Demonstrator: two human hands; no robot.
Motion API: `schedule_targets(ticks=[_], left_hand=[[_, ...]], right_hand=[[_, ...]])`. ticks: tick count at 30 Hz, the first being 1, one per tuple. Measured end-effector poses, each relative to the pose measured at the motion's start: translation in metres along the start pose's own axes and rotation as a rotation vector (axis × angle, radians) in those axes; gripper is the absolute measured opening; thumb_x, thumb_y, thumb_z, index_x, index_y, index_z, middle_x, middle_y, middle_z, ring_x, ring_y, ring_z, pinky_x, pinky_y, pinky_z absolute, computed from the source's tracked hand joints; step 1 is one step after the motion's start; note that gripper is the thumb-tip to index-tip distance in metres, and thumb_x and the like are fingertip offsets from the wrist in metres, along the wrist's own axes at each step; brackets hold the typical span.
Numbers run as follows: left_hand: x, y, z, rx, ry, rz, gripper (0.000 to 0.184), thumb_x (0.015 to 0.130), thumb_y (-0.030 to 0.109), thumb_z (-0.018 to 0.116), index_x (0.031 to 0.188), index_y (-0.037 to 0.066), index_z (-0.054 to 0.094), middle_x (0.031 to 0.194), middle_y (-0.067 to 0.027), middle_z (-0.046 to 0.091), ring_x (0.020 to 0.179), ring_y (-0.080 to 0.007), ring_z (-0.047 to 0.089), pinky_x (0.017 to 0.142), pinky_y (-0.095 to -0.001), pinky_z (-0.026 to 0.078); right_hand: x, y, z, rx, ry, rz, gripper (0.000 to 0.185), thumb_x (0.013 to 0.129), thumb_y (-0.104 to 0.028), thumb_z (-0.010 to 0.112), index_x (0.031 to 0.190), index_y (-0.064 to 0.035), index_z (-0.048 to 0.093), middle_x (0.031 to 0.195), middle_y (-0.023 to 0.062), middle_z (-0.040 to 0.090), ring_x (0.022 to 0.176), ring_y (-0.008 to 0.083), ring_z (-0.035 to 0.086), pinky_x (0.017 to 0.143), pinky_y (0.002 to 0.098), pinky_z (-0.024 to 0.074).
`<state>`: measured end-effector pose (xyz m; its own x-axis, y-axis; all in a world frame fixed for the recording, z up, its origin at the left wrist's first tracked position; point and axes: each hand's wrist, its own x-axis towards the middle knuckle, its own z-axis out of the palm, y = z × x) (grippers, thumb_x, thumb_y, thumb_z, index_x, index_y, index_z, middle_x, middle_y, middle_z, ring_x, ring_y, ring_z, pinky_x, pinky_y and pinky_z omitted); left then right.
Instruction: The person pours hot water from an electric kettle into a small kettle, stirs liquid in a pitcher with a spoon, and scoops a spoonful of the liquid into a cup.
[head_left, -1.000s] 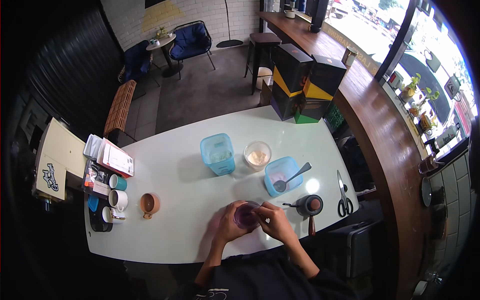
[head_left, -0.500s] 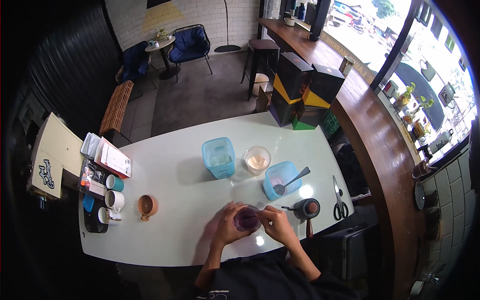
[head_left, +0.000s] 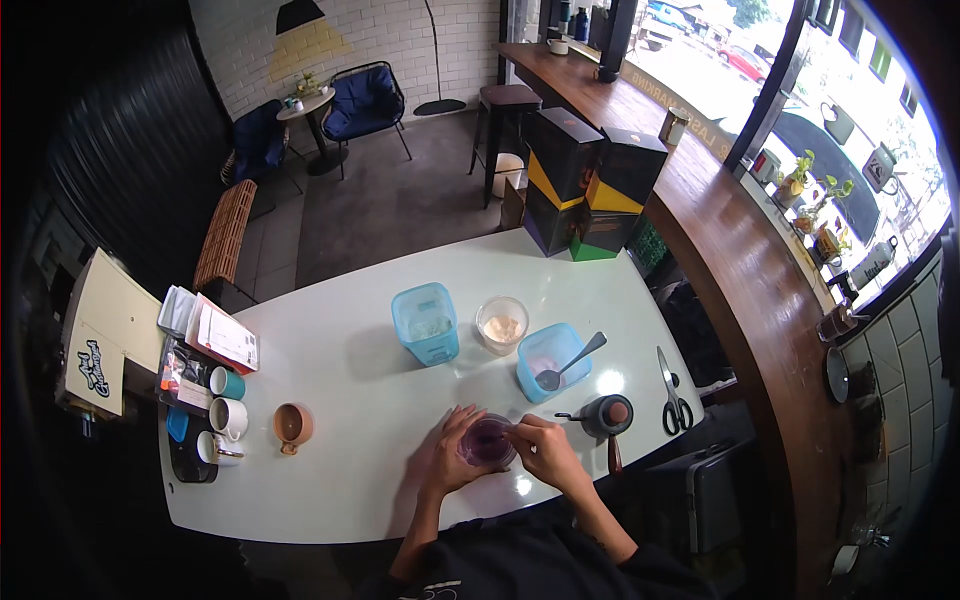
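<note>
A clear cup of purple liquid [head_left: 487, 441] stands near the table's front edge. My left hand [head_left: 452, 458] is wrapped round its left side. At the cup's right rim my right hand [head_left: 546, 449] is closed in a pinch; what it grips is too small to make out. Beyond the cup are a blue tub [head_left: 427, 330] with pale contents, a clear tub [head_left: 502, 324] with cream-coloured contents, and a lower blue tub [head_left: 538, 385] with a metal spoon [head_left: 572, 361] leaning in it.
A dark pot [head_left: 606, 416] with a wooden handle and black scissors [head_left: 675, 405] lie to the right on the white table [head_left: 330, 480]. On the left are a brown cup [head_left: 292, 426], several mugs and a box of papers [head_left: 221, 335]. Black boxes [head_left: 590, 185] stand at the back.
The camera view has shifted a little, moving the scene in the frame. My left hand stays round the cup, and my right hand has moved slightly at its rim.
</note>
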<state>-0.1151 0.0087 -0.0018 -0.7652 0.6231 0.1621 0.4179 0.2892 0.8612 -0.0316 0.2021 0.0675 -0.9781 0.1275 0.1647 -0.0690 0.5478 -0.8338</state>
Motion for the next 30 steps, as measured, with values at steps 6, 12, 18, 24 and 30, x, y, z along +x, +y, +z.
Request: schedule_targets(ticks=[6,12,18,24,30], left_hand=[[0.0,0.0,0.0011,-0.003,-0.002,-0.021,0.099,0.054,0.035,0.101,0.14,0.012,0.059,0.148,-0.0162,0.055,0.147,-0.0402,0.039,0.12,-0.0518,0.035],[-0.0014,-0.0018,0.0025,-0.01,0.005,-0.024,0.096,0.055,0.034,0.101,0.14,0.012,0.06,0.148,-0.0161,0.055,0.147,-0.0401,0.04,0.119,-0.0513,0.037],[-0.0013,-0.0012,0.0022,-0.037,-0.002,-0.036,0.097,0.054,0.033,0.101,0.14,0.012,0.059,0.147,-0.0158,0.055,0.146,-0.0375,0.042,0.119,-0.0493,0.037],[-0.0014,-0.002,0.0,-0.066,-0.014,-0.021,0.102,0.052,0.035,0.102,0.141,0.011,0.058,0.148,-0.015,0.054,0.146,-0.0354,0.041,0.12,-0.0482,0.037],[0.0002,-0.0081,-0.0005,-0.085,-0.028,0.031,0.107,0.05,0.041,0.102,0.142,0.009,0.056,0.147,-0.0148,0.055,0.146,-0.0353,0.041,0.12,-0.0483,0.036]], right_hand=[[0.0018,0.003,0.0019,0.015,0.034,-0.022,0.013,0.09,-0.003,0.068,0.1,0.0003,0.075,0.084,0.0169,0.065,0.072,0.0367,0.066,0.064,0.0424,0.0509],[0.0041,0.0042,0.0041,0.028,0.06,-0.033,0.009,0.091,-0.004,0.07,0.096,0.0012,0.075,0.081,0.016,0.064,0.068,0.0355,0.064,0.062,0.0409,0.0493],[0.0061,0.0079,0.0031,0.022,0.056,-0.035,0.008,0.09,-0.003,0.07,0.095,0.0018,0.074,0.081,0.0162,0.064,0.067,0.035,0.064,0.062,0.0407,0.0492],[0.0061,0.0075,0.0015,0.036,0.047,-0.005,0.007,0.091,-0.004,0.069,0.092,0.0026,0.071,0.08,0.0179,0.063,0.069,0.0381,0.064,0.062,0.0438,0.0488],[0.0001,0.0089,0.0057,0.015,0.007,-0.007,0.012,0.091,-0.007,0.067,0.086,0.0033,0.067,0.079,0.0194,0.062,0.07,0.0416,0.064,0.063,0.0481,0.0491]])
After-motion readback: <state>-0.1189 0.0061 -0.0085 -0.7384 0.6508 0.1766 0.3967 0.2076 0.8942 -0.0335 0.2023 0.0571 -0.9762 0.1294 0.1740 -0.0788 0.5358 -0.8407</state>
